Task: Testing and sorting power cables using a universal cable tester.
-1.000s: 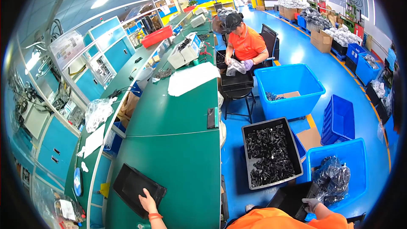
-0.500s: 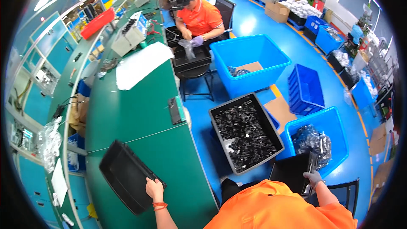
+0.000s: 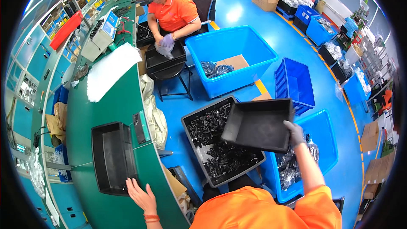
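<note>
My left hand (image 3: 143, 196) is open, fingers spread, at the near right corner of a black plastic tray (image 3: 111, 159) lying on the green tabletop. Whether the fingertips touch that tray, I cannot tell. In a grey glove, my right hand (image 3: 295, 133) grips the right side of another black tray (image 3: 260, 124), which is tilted and looks bare inside. This tray hangs over the right part of a big black bin (image 3: 197, 152) full of small black pieces (image 3: 207, 129), hiding some of them.
A co-worker (image 3: 176, 10) in orange handles a clear bag over a black tray on a stool. Blue tubs (image 3: 212, 89) hold bagged goods, and a blue crate (image 3: 292, 85) stands on the floor. On the green table (image 3: 123, 110) lie a white sheet and a small dark device.
My right hand has lifted its tray from beside the chair, forward and left over the bin. My left hand has let go of the other tray, which now lies straighter on the table.
</note>
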